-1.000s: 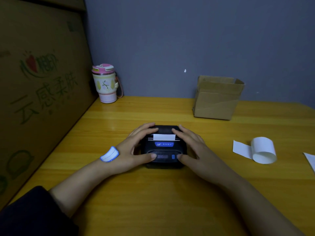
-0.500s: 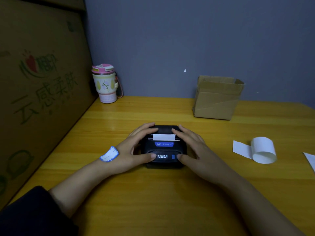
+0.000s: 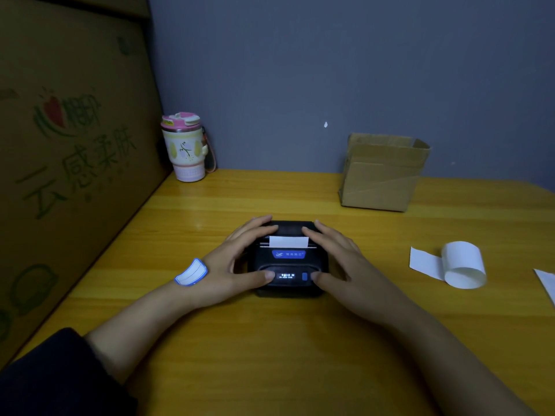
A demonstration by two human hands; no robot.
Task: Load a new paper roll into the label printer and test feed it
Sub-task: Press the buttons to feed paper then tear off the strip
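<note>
A small black label printer (image 3: pixel 288 259) sits in the middle of the yellow wooden table (image 3: pixel 270 340). Its lid is shut and a short strip of white paper (image 3: pixel 289 241) sticks out of the slot on top. The little front display (image 3: pixel 286 276) is lit. My left hand (image 3: pixel 237 262) cups the printer's left side, thumb on the front panel. My right hand (image 3: pixel 339 262) cups the right side, thumb next to the blue button (image 3: pixel 304 276). A white label with a blue border (image 3: pixel 191 272) is stuck on my left wrist.
A loose white paper roll (image 3: pixel 462 265) with an unrolled tail lies to the right, another paper scrap (image 3: pixel 546 283) at the right edge. An open cardboard box (image 3: pixel 383 172) stands at the back, a pastel tumbler (image 3: pixel 186 148) in the back-left corner, a big printed carton (image 3: pixel 66 163) along the left.
The printer's display was dark one second ago and is lit now. Both hands have stayed on the printer without visible movement.
</note>
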